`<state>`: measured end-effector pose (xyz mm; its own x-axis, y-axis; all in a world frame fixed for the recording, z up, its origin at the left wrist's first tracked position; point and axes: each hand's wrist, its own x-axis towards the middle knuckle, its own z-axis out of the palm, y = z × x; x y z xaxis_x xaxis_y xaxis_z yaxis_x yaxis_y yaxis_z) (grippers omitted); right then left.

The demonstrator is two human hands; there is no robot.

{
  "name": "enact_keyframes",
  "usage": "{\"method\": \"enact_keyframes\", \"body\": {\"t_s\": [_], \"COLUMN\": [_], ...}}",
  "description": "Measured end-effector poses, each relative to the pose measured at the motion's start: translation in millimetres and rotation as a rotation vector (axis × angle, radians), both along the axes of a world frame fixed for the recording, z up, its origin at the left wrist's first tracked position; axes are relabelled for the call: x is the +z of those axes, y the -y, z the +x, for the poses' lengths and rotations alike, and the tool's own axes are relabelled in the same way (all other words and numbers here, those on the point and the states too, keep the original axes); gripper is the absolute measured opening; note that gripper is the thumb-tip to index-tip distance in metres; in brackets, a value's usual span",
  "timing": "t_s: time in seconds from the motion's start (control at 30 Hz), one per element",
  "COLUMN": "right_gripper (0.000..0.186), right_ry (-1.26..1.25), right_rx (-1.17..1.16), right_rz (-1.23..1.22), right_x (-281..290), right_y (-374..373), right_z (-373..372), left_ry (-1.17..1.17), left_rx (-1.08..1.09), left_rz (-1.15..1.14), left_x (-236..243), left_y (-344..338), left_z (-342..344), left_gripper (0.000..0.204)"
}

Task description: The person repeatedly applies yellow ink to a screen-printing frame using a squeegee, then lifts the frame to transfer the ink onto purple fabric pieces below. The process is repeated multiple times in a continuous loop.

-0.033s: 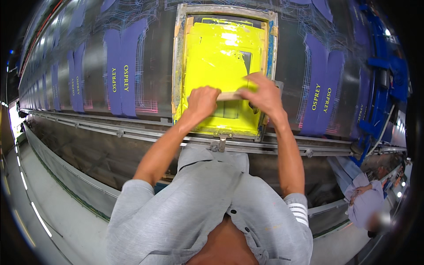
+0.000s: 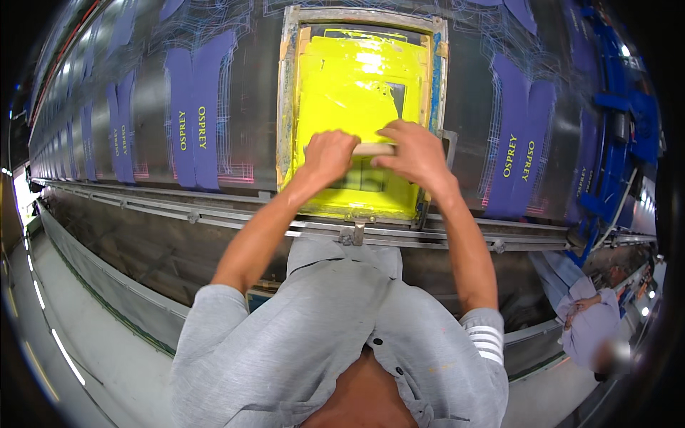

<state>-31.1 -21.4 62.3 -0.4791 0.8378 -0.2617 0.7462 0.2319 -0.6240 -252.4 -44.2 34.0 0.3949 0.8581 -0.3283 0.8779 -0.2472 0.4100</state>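
Both hands, left hand [image 2: 330, 155] and right hand [image 2: 414, 153], clench wooden squeegee [image 2: 374, 149] on yellow screen [image 2: 349, 78].

The screen [image 2: 357, 78] is coated in glossy yellow that throws back a bright glare near its top, and it sits in a dull metal frame [image 2: 287, 107] with worn, smeared edges and tan tape at the corners. The squeegee handle [image 2: 373, 149] looks like pale, bare wood (only a short stretch shows between the 2 hands). The long table [image 2: 250, 93] has a smooth, silvery sheen, and the purple fabric pieces [image 2: 193, 121] on it look matt. The rail [image 2: 214, 214] is grey, scuffed metal. The shirt [image 2: 321, 335] is soft grey cloth.
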Motion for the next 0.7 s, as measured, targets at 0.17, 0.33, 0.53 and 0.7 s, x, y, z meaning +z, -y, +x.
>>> {"method": "enact_keyframes", "body": {"t_s": [0.17, 0.33, 0.53, 0.7], "right_gripper": [0.013, 0.017, 0.011, 0.011], "right_ry": [0.318, 0.26, 0.119, 0.094], "right_rx": [0.01, 0.02, 0.111, 0.087], "right_rz": [0.072, 0.199, 0.352, 0.249], "right_x": [-34, -52, -62, -68], "right_y": [-85, -144, -22, 94], "right_z": [-12, -2, -10, -46], "left_ry": [-0.105, -0.132, -0.152, 0.069], "left_rx": [-0.072, -0.096, -0.002, 0.006], "left_rz": [0.156, 0.258, 0.118, 0.116], "left_x": [-6, -17, -17, -31], "left_y": [-114, -173, -39, 71], "left_z": [0, 0, -11, -42], "left_gripper": [0.015, 0.021, 0.029, 0.028]}}
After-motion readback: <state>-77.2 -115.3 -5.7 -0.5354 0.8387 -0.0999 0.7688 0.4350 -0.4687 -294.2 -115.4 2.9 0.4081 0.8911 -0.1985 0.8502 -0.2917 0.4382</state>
